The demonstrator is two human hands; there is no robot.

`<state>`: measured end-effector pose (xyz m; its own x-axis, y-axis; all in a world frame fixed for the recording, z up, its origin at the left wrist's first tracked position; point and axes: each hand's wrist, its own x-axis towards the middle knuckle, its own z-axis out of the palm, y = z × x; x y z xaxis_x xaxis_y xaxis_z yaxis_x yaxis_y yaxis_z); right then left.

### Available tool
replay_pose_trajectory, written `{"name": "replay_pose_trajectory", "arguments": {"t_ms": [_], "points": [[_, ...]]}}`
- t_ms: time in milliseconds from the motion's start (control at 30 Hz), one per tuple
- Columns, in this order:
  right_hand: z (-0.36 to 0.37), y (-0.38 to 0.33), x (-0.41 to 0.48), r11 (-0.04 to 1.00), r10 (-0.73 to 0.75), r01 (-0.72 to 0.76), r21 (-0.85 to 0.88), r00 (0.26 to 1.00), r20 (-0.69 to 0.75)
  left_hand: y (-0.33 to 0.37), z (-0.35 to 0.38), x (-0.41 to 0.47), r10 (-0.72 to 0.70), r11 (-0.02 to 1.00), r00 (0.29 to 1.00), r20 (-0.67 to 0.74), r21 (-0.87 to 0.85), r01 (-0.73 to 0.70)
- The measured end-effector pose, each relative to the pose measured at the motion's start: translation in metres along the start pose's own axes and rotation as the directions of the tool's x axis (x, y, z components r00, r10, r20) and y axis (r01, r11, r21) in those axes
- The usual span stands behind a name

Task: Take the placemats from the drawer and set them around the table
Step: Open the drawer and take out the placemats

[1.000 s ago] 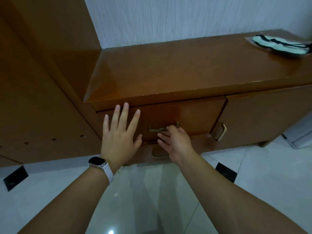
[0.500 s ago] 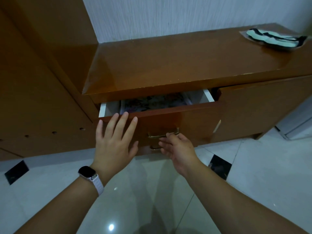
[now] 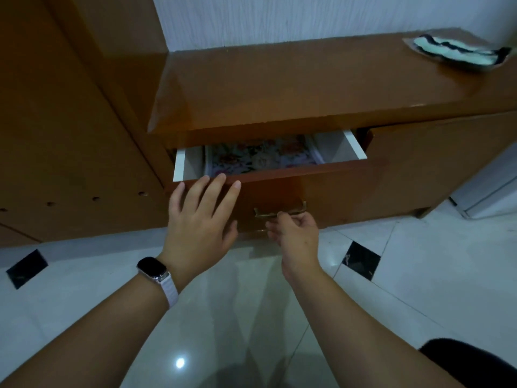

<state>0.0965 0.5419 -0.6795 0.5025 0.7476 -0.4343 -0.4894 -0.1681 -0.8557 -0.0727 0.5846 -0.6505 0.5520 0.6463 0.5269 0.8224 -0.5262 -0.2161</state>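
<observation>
Head view: placemats (image 3: 260, 158) half-hidden in drawer (image 3: 321, 186)

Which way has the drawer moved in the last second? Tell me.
Yes. The drawer has slid out from under the cabinet top, toward the person, exposing the placemats; it was shut flush before.

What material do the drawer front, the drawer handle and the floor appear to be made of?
Drawer front: apparently wood or veneer with a glossy brown varnish; it shows sheen.
Drawer handle: probably metal in a brass tone; it is thin and glinting.
Floor: likely polished white tile with small black insets; joints and a lamp reflection are visible.
</observation>
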Motion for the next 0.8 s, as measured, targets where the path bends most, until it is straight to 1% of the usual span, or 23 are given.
{"name": "replay_pose_trajectory", "arguments": {"t_ms": [100,233,433,567,800], "points": [[0.004,0.005,-0.004,0.999,-0.029,0.03,0.036,0.999,-0.029,0.002,0.002,-0.004,-0.002,1.0,1.0,-0.021,-0.021,0.002],[0.001,0.006,-0.01,0.999,-0.043,0.045,0.031,0.998,-0.044,0.002,0.0,-0.009,0.017,0.999,1.0,-0.022,-0.039,-0.017],[-0.009,0.009,-0.026,0.999,-0.04,0.04,-0.019,0.998,-0.043,0.008,-0.012,-0.023,0.021,0.998,1.0,-0.009,-0.059,-0.021],[-0.02,0.009,-0.041,0.997,-0.037,0.036,-0.061,0.999,-0.024,0.014,-0.027,-0.033,0.025,0.996,0.999,0.032,-0.082,-0.022],[-0.037,0.016,-0.067,0.995,-0.009,0.007,-0.096,1.0,-0.02,0.009,-0.061,-0.038,0.111,0.988,0.992,0.057,-0.11,-0.104]]}}
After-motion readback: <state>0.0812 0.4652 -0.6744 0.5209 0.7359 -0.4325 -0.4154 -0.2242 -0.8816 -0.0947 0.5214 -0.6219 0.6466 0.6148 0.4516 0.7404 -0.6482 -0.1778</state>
